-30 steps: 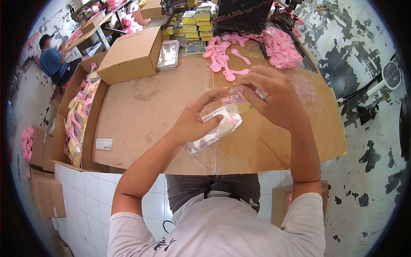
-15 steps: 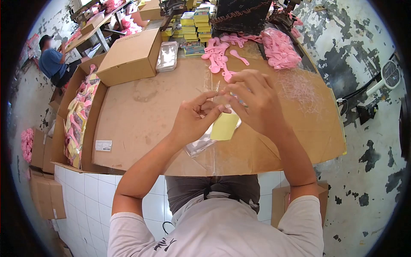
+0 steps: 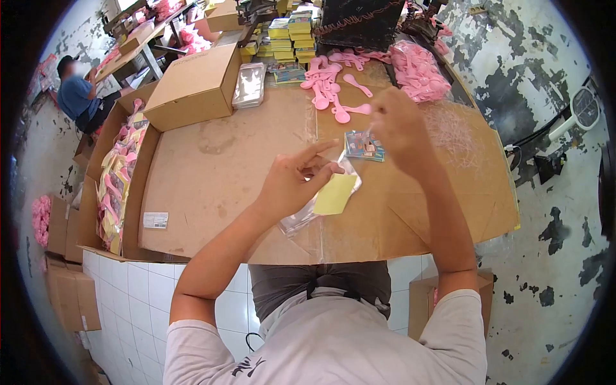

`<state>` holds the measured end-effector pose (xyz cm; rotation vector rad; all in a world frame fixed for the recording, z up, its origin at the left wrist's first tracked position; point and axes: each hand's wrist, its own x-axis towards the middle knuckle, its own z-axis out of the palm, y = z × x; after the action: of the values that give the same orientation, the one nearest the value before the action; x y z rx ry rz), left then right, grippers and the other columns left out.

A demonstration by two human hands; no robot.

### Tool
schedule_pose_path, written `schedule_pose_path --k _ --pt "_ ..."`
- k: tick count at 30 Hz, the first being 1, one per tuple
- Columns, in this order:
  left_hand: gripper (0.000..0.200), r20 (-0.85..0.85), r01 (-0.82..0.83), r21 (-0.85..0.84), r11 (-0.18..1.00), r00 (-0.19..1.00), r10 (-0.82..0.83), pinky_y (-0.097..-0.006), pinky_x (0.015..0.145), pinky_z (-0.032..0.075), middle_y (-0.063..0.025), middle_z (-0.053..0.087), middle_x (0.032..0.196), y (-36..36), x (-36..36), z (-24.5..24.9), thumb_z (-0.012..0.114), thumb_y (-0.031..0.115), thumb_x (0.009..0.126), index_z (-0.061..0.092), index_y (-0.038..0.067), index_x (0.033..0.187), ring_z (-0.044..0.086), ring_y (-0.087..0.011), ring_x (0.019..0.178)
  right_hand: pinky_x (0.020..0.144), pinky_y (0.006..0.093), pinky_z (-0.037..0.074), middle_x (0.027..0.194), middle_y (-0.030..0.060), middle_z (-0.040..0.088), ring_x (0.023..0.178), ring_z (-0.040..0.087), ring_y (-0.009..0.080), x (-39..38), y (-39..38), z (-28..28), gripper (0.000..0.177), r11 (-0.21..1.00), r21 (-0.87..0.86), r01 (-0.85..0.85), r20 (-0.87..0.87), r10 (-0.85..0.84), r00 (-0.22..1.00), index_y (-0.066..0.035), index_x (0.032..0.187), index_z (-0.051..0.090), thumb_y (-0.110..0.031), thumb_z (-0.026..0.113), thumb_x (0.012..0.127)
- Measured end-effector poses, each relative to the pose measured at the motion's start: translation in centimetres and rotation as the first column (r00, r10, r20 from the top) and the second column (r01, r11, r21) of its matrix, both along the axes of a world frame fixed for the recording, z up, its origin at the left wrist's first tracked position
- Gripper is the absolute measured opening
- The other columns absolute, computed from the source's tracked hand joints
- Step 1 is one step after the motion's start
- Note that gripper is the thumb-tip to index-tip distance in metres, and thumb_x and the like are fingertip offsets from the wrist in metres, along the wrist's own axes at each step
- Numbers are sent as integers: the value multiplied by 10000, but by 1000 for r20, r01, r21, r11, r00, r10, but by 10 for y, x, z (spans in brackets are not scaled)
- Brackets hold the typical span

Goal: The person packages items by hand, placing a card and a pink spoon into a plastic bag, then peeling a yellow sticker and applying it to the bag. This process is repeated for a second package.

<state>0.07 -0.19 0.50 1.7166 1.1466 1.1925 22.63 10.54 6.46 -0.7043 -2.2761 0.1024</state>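
My left hand point(image 3: 296, 178) is closed, thumb against fingers, on a clear plastic bag with a yellow card point(image 3: 335, 194) in it. Under it lie flat clear plastic bags point(image 3: 300, 218) on the cardboard-covered table. My right hand point(image 3: 403, 128) is raised to the right, blurred, with its fingers curled in a pinch; what they hold, if anything, I cannot make out. Just left of and below that hand is a small stack of printed cards point(image 3: 364, 146). Beyond it are loose pink plastic spoons point(image 3: 342, 115).
On the left stands an open carton point(image 3: 149, 192) of packed pink spoons and yellow cards, beside a closed cardboard box point(image 3: 192, 86). A stack of clear bags point(image 3: 249, 85), piled cards point(image 3: 300, 32) and a bag of pink spoons point(image 3: 420, 72) line the back. Thin clear strips point(image 3: 452, 136) lie at right.
My right hand has moved up and right, away from my left hand, and its fingers have curled. The printed cards now show. My left hand stays nearly in place with the bagged yellow card.
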Motion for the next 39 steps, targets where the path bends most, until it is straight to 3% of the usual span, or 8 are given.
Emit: schedule_pose_path --k 2,6,8,11,13,18,25,39 --pt "389 169 10 -63 998 986 0 -276 823 569 -122 776 1023 6 -4 -8 638 77 1008 583 -23 1380 715 -110 968 743 306 452 932 9 554 870 569 121 33 11 5 128 797 -565 -215 -224 103 969 -59 982 596 -175 638 949" --pt "336 294 10 -159 987 955 38 -266 844 570 -123 766 1067 16 -11 -17 627 86 1023 608 -21 1341 712 -123 1008 814 338 487 998 53 580 926 590 154 130 66 -1 147 471 -780 -412 -432 69 899 -45 1088 598 -90 619 949" --pt "335 338 23 -169 985 941 36 -268 857 575 -129 762 1081 17 -11 -17 627 98 1025 608 -25 1336 717 -132 1006 871 374 479 1074 86 583 994 585 201 140 73 -13 206 618 -749 -241 -308 -3 951 -42 1147 597 -54 610 942" --pt "312 401 10 -199 980 913 72 -279 868 582 -127 758 1096 15 -7 -12 625 125 1030 627 -27 1303 719 -139 1005 990 457 428 1250 150 572 1155 552 317 141 70 -49 330 914 -115 390 82 -383 920 -44 1246 591 -9 596 918" --pt "293 427 9 -212 977 900 84 -284 866 586 -119 757 1097 18 -7 -9 627 150 1034 648 -26 1266 716 -137 994 1070 513 395 1368 193 565 1263 531 394 133 65 -54 415 676 451 583 111 -690 715 -45 1312 588 21 587 903" --pt "273 423 35 -239 970 904 72 -268 840 582 -85 760 1056 22 -5 -24 645 210 1032 697 -16 1175 701 -110 936 992 461 455 1239 155 668 1167 602 338 65 24 -50 313 984 19 178 -3 -178 984 -43 1251 665 -81 625 942" --pt "260 332 -63 -185 981 935 123 -267 805 578 -70 754 1020 19 -4 -28 674 192 1014 710 -16 1166 690 -106 923 848 301 528 1006 80 733 930 672 137 -4 -21 -46 229 590 -730 -345 -285 196 938 21 1154 694 -125 672 979" --pt "243 268 13 -72 997 963 7 -277 808 590 -91 751 1118 19 -14 -27 639 -7 972 724 -16 1200 695 -117 939 789 261 520 955 21 702 867 642 89 9 -4 -74 113 432 -754 -495 -501 109 859 -3 1076 697 -50 637 992"
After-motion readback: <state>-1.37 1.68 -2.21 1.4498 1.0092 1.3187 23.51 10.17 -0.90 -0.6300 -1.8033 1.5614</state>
